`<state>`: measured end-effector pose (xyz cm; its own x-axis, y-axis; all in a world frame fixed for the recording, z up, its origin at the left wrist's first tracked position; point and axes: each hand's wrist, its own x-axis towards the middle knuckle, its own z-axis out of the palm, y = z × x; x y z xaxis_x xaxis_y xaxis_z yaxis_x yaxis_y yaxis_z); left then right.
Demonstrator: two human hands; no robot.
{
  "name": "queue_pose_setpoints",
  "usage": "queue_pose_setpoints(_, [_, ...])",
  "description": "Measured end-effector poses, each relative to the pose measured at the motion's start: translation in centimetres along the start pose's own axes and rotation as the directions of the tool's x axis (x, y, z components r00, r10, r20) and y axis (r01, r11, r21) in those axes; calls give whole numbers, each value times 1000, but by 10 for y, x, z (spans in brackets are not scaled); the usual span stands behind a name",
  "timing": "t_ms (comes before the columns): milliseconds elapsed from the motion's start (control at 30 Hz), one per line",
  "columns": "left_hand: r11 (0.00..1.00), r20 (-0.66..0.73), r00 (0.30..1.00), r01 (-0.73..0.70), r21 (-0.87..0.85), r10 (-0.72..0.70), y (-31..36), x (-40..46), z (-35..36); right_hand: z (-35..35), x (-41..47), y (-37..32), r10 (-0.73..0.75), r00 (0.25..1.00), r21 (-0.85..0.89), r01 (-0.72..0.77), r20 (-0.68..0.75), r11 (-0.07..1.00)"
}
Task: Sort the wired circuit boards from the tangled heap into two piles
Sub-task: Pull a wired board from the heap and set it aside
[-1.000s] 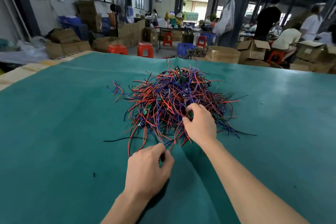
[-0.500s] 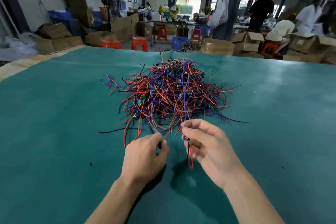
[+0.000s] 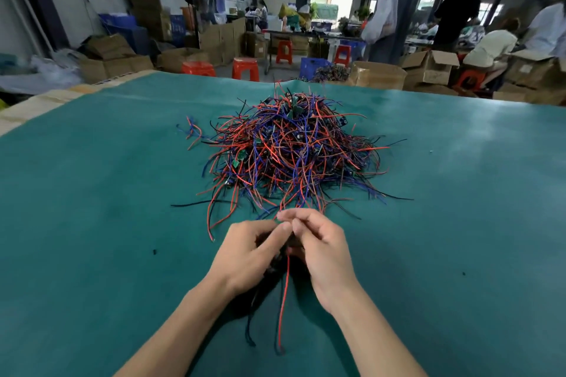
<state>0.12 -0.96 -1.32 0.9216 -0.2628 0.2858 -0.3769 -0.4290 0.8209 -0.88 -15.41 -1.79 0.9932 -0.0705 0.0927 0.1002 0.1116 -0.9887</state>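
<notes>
Our left hand [image 3: 245, 254] and right hand [image 3: 321, 251] both pinch one wired board's red wire [image 3: 284, 300] just before the heap [image 3: 294, 150].

Under my hands the table cover [image 3: 92, 223] is a plain teal green, with a pale tan strip [image 3: 46, 101] along its far left edge. Just beyond my fingertips the heap [image 3: 291, 153] is a tangle of red, blue and black wires, flecked with small green boards. Between my left hand [image 3: 245, 257] and my right hand [image 3: 321, 254] a red wire [image 3: 283, 309] hangs down toward me beside a black wire [image 3: 249, 333]. Far past the heap stand red-orange stools [image 3: 245, 69], a blue crate [image 3: 314, 66] and brown cardboard boxes [image 3: 428, 66].
</notes>
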Motion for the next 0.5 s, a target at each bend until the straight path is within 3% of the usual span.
queue_pose_setpoints(200, [954,137,986,128,-273,-93,6,3,5,1,2,-3,-39,999,67,41,-29,997])
queue_pose_setpoints(367, [941,-26,985,154,-300,-169,5,-2,9,-1,3,-1,-45,988,107,61,-147,992])
queue_pose_setpoints(500, [933,-70,986,116,-341,-148,7,-2,8,-5,5,1,-12,975,192,55,-222,980])
